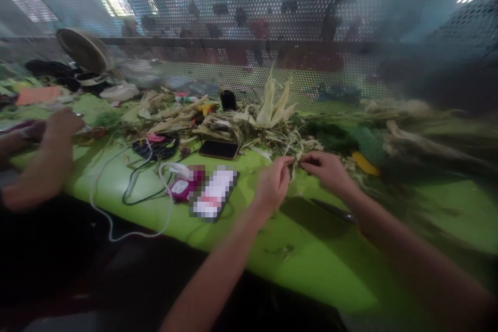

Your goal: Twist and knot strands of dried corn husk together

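My left hand (274,182) and my right hand (327,168) meet over the green table (311,259), fingers pinched together on a thin pale strip of dried husk (295,162). The strip is small and blurred where the fingertips touch. Just behind my hands lies a heap of dried corn husks (268,109) and green leaf scraps.
A dark phone (218,149), a pink device (182,187) with a white cable, black cables (155,148) and a blurred-out card lie left of my hands. Another person's hand (58,129) works at the far left. A perforated screen stands behind the table.
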The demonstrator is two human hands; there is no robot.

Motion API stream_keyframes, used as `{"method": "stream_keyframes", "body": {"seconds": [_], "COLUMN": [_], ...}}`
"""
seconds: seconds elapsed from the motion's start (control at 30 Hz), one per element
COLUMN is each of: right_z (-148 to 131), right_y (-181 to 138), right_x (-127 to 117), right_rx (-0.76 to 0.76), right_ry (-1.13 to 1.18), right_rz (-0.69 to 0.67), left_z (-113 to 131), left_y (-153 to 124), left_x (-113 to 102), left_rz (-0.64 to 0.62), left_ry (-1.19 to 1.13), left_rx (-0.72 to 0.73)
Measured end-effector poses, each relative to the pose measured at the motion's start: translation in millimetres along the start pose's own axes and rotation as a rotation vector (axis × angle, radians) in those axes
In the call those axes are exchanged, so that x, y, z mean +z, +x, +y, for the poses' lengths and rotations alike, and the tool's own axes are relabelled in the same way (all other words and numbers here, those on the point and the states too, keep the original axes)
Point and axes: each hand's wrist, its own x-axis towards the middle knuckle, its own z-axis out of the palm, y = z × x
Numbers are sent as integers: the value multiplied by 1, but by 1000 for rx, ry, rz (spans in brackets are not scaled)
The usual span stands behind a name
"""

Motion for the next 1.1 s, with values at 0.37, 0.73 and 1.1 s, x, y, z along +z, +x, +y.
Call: {"method": "stream_keyframes", "body": {"seconds": [0.37, 0.73, 1.1], "right_z": [8, 6, 27], "right_y": [0, 4, 8], "right_x": [0, 6, 1], "right_rx": [-32, 196, 38], "right_ry": [-76, 224, -20], "right_rz": [7, -146, -313], "left_z": [-10, -8, -15], "left_y": [1, 7, 6], "left_x": [9, -4, 11], "left_rz": [82, 25, -54], "left_ry": [130, -319, -260], "left_rx": [-7, -80, -323]}}
